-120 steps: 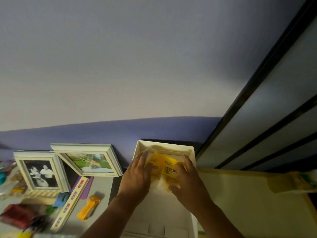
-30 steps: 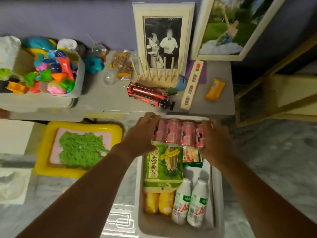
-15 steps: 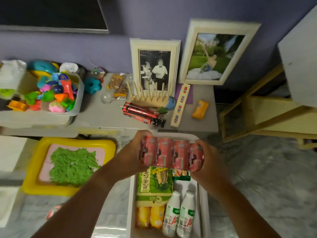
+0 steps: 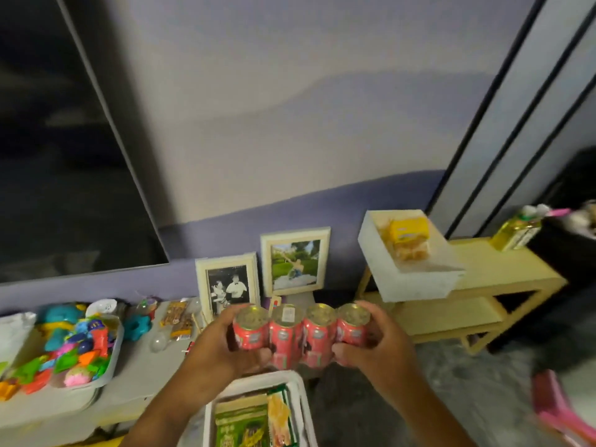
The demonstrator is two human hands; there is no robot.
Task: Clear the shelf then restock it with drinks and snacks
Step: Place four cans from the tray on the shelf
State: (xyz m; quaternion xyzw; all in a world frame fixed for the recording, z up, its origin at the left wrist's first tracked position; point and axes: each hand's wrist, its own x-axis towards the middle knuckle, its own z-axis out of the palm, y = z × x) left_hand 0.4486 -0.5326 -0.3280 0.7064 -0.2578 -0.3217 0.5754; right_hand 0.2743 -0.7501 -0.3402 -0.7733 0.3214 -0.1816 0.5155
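A bin of bright toys [image 4: 80, 350] sits on the low grey surface [image 4: 135, 375] at left, with two framed photos [image 4: 229, 285] against the wall. In the middle, the left hand [image 4: 225, 346] and right hand [image 4: 371, 343] clamp the ends of a four-pack of red cans [image 4: 300, 333], held in the air above a white bin of snacks [image 4: 258, 411]. At right a white tray [image 4: 409, 279] holding yellow snack packets [image 4: 408, 235] rests on the pale yellow shelf [image 4: 503, 272]
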